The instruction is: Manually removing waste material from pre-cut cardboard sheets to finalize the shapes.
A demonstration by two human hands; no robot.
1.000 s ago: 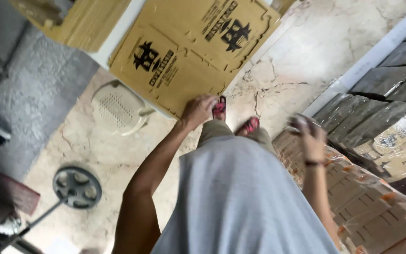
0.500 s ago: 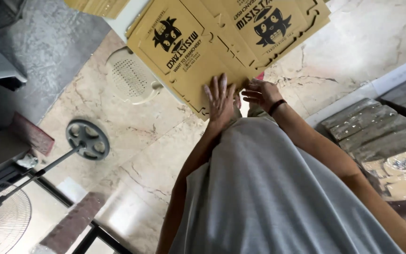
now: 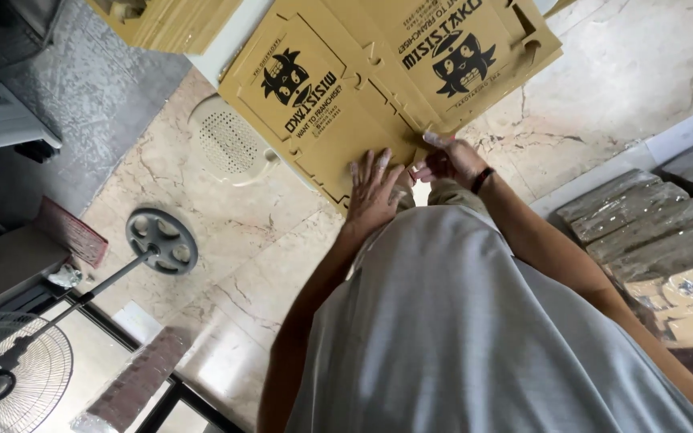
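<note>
Looks like a shop storeroom w/ marble floor (image 3: 651, 56). Flat printed cardboard boxes (image 3: 378, 88) far, wrapped bundles (image 3: 651, 224) right. Standing fan (image 3: 10, 377) near left.

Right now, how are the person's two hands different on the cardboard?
The left hand lies flat with its fingers spread on the flat printed cardboard sheet, while the right hand is curled, pinching at the sheet's edge. The right hand has a dark band at its wrist; the left hand's wrist is bare. Both hands touch the same brown cardboard, close together.
</note>
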